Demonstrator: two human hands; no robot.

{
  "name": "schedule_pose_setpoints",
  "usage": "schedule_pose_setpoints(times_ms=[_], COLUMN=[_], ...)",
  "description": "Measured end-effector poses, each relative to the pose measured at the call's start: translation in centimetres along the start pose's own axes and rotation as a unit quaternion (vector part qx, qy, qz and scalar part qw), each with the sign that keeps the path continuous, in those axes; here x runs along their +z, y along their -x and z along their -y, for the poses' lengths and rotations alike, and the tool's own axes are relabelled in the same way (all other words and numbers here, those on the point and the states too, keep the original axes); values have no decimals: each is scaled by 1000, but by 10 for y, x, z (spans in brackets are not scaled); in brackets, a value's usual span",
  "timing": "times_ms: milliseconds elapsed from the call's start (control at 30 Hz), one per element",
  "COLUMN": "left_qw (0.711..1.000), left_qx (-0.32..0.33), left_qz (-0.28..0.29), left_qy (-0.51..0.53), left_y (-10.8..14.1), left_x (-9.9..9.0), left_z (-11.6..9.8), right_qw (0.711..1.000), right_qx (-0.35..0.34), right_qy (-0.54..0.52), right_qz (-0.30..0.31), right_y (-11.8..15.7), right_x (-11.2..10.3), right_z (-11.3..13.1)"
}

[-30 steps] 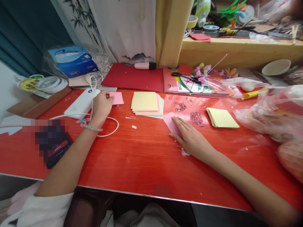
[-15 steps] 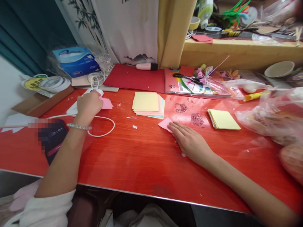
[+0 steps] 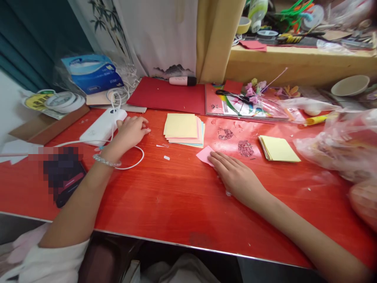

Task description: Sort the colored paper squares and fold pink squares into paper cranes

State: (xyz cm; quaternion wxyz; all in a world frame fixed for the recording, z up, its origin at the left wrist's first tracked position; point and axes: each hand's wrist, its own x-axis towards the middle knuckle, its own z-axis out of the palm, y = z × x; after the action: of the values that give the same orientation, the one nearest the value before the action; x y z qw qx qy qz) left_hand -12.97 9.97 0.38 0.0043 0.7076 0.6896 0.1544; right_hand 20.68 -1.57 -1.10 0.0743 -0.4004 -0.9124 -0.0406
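My left hand (image 3: 132, 133) is over the red table beside a white power bank (image 3: 101, 127) with a cable, its fingers apart and nothing visible in them. My right hand (image 3: 234, 171) lies flat with fingers stretched over a small pink paper (image 3: 204, 155), whose left corner sticks out past the fingertips; the rest is hidden under the hand. Between the hands, farther back, sits a stack of sticky notes (image 3: 181, 126) with yellow on top. Another stack with a yellow top (image 3: 279, 149) is to the right of my right hand.
A phone (image 3: 69, 181) lies left of my left forearm. Along the back are a blue tissue pack (image 3: 92, 74), a red folder (image 3: 171, 96), a pink marker (image 3: 182, 81) and scissors (image 3: 232, 95). A plastic bag (image 3: 347, 145) fills the right side.
My left hand has moved right and slightly toward me, off the power bank, and its fingers have spread. The pink paper that was by it is out of sight. My right hand has stayed put.
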Motion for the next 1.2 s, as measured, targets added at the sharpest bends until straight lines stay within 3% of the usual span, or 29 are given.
schedule_pose_setpoints(times_ms=[167, 400, 567, 667, 767, 833, 900, 967, 1033, 1100, 1200], left_qw=[1000, 994, 995, 994, 990, 986, 949, 891, 842, 820, 853], left_qx=[-8, -14, -1, 11, 67, 136, 203, 182, 158, 140, 142], left_qz=[-11, -109, -96, -107, -123, -87, 35, 147, 212, 213, 168], left_qy=[12, -25, -34, -26, 10, 50, 241, 389, 471, 512, 474], left_y=[-2, 3, 10, 11, 20, 36, 60, 84, 101, 109, 110], left_x=[14, -7, -19, -22, -21, -17, -13, -10, -8, -7, -6], left_z=[4, 8, 13, 2, -33, -65, -96, -119, -131, -134, -132], right_qw=[1000, 1000, 999, 999, 985, 943, 851, 746, 659, 600, 552], right_qx=[10, 16, 18, 24, 67, 131, 192, 225, 248, 267, 278], right_qy=[-17, -19, -25, -46, -151, -301, -489, -626, -710, -754, -786], right_qz=[14, 10, 13, 2, -38, -55, -12, 1, -4, -12, -10], right_y=[0, -1, 0, 0, -1, -1, -1, -1, -3, -5, -7], right_x=[0, -2, 1, 2, -5, -15, -25, -32, -35, -35, -32], right_z=[0, 2, 1, 2, 8, 14, 20, 24, 26, 26, 24])
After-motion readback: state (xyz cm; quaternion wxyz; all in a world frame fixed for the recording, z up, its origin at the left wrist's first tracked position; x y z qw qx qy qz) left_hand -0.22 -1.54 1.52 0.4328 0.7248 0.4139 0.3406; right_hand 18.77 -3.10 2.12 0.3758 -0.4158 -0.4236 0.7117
